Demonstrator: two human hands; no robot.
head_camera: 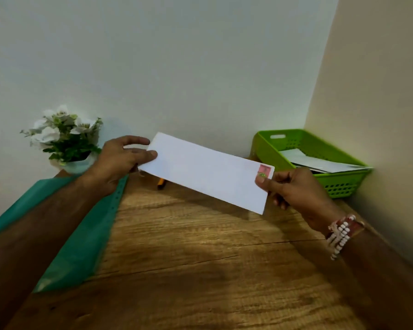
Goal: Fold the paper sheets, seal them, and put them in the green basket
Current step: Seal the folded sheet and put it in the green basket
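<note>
Fingers (138, 140) of left hand (119, 160), right hand (296, 189) pinching folded sheet (205, 172) by its ends, long axis left-right, tilted down rightward

Folded sheet (205, 172) held across mid-frame, above the table (200, 270). Left hand (119, 160) pinches its left end, right hand (293, 189) its right end. Basket (267, 148) sits centre right, in the wall corner, papers (320, 163) lying inside. Potted plant (65, 139) at centre left, by the wall. Plastic folder (81, 234) lies lower left, under the left forearm.
</note>
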